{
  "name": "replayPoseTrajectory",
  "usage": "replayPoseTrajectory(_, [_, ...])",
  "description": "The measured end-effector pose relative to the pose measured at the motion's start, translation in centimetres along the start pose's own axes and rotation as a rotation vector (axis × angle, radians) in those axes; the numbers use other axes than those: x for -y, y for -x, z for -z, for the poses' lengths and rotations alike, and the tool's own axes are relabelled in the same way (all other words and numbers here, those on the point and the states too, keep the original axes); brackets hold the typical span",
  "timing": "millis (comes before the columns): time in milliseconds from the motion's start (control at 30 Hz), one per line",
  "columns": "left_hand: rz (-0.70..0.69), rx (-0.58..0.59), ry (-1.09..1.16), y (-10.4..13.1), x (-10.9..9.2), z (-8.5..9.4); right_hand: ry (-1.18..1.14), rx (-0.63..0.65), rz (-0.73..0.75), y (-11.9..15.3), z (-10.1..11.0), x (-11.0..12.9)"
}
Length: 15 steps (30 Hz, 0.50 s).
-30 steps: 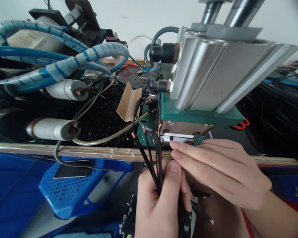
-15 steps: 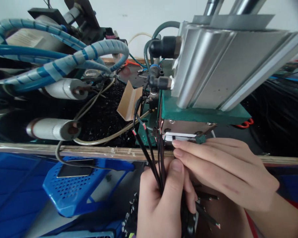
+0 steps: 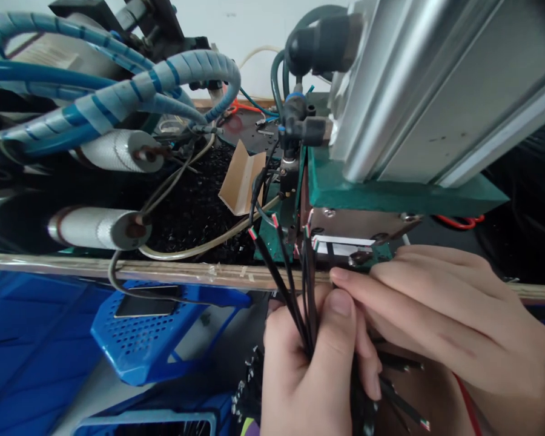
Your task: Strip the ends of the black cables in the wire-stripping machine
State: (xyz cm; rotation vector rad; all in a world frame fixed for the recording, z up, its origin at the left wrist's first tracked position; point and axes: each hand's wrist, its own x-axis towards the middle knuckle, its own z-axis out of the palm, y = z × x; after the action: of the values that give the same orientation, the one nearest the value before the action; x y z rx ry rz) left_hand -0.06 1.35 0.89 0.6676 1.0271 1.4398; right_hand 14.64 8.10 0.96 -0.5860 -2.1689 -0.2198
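Note:
My left hand (image 3: 320,357) is wrapped around a bundle of thin black cables (image 3: 279,281). Their cut ends point up toward the machine, showing red, white and green wire tips. My right hand (image 3: 449,321) lies against the left one, index finger stretched and the others bent; its thumb and whatever it pinches are hidden. Just beyond my right fingertip is the low slot of a pneumatic press (image 3: 358,227), with a white strip (image 3: 345,247) crossed by a dark band. More stripped cable ends (image 3: 420,421) stick out below my hands.
A large metal cylinder (image 3: 418,109) rises above the press's green plate (image 3: 404,194). Wrapped blue hoses (image 3: 131,97) and knurled fittings (image 3: 100,227) stand left. Folded cardboard (image 3: 243,181) lies among black scraps. A blue stool (image 3: 136,339) is below the wooden bench edge (image 3: 195,272).
The view has come nearer the press, which appears larger and farther right. My right middle finger has drawn back, leaving the index finger forward. My left hand keeps its hold on the cables.

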Motion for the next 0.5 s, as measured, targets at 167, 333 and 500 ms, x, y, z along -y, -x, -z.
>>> replayPoseTrajectory(167, [-0.006,0.063,0.055,0.6,0.4,0.3,-0.070,0.071,0.065,-0.8,0.8,0.1])
replayPoseTrajectory(333, [0.019,0.119,-0.001,1.2,0.5,1.4,0.007,0.148,0.167,-1.7,0.9,-0.1])
replayPoseTrajectory(500, [0.005,0.102,-0.109,1.9,0.8,2.4,0.022,0.214,0.283,-3.4,1.6,0.5])
